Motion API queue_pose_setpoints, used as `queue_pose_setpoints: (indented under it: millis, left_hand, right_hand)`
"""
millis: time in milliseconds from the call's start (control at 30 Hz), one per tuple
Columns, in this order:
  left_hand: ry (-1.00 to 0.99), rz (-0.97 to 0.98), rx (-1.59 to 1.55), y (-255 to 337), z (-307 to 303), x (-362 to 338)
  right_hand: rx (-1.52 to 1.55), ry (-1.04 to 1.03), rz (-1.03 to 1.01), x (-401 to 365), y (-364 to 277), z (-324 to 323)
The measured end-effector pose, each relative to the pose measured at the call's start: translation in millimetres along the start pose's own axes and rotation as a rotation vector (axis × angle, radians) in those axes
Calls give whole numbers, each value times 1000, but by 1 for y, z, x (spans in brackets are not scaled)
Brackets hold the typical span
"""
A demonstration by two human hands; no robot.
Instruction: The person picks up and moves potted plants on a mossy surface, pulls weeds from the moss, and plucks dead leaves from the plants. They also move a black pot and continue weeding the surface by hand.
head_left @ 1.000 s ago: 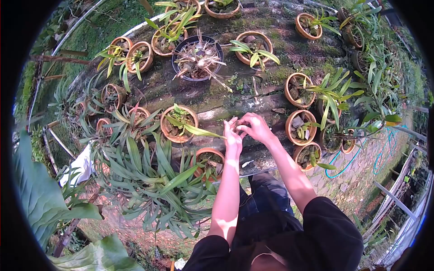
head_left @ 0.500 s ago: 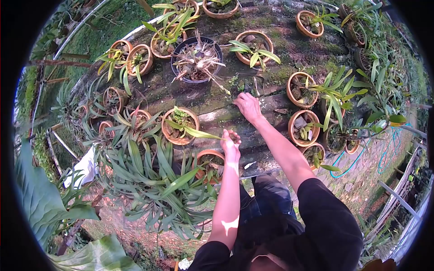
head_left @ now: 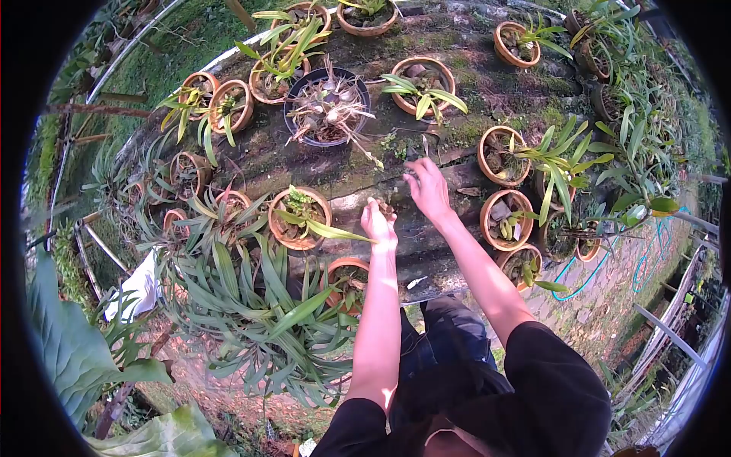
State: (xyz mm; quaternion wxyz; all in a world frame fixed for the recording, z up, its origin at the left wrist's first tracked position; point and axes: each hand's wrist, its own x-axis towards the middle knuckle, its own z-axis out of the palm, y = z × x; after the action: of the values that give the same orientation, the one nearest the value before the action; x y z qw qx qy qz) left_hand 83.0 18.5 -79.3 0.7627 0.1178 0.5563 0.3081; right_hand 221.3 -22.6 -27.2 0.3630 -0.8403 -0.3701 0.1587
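My left hand [head_left: 378, 224] is raised palm-up over the mossy bench [head_left: 358, 174], cupped around a small clump of brown plant debris [head_left: 385, 206]. My right hand [head_left: 429, 188] hovers just right of it above the bench, fingers pointing toward the far side; I cannot make out whether they pinch anything. A clay pot with a long-leaved plant [head_left: 299, 218] stands just left of my left hand. Another clay pot [head_left: 344, 276] sits under my left forearm.
A black pot of dry roots [head_left: 326, 96] stands at the back. Several clay pots line the bench, including one [head_left: 507, 219] right of my right arm. A big strap-leaved plant [head_left: 251, 308] spreads at the lower left. A blue hose [head_left: 580, 280] lies on the paving.
My right hand has drawn back from the far mossy patch toward my left hand. My left hand has lifted slightly and moved further from me.
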Motion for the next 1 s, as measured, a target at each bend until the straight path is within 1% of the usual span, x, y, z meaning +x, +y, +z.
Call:
queue_pose_setpoints:
  millis: [33,100,200,300,400,433,500,567,633,700,733,833,933,1000]
  left_hand:
    - [-19,-1,21,2,1,1]
    - [-54,-8,62,5,-2,1]
    - [9,-59,70,5,-3,-1]
    - [54,-101,69,2,-5,-3]
    - [87,-115,77,1,-4,-7]
    - [98,-118,82,1,-4,-8]
    - [65,-123,67,0,-8,-6]
    - [54,-128,61,-4,-13,-5]
    - [61,-130,58,-5,-12,-6]
    - [56,-144,55,-8,-14,-8]
    - [55,-148,54,-10,-14,-9]
    - [72,-156,60,-12,-15,-13]
    - [46,-140,68,-10,-20,-14]
    - [47,-130,72,-7,-21,-13]
  right_hand:
    - [-187,104,-60,15,4,1]
    - [-274,84,-25,39,18,6]
    - [-325,-32,-35,50,30,12]
    - [-276,7,-8,51,37,12]
    - [-230,46,168,48,41,3]
    - [-194,110,231,47,42,-1]
    - [-161,261,209,44,47,-8]
    - [-310,283,221,46,52,-14]
    - [-541,349,124,43,44,-14]
    - [-433,172,65,40,39,-12]
    - [-367,6,79,39,39,-11]
    - [-371,28,58,38,48,6]
    - [-299,36,39,35,59,10]
    - [-220,111,88,34,59,11]
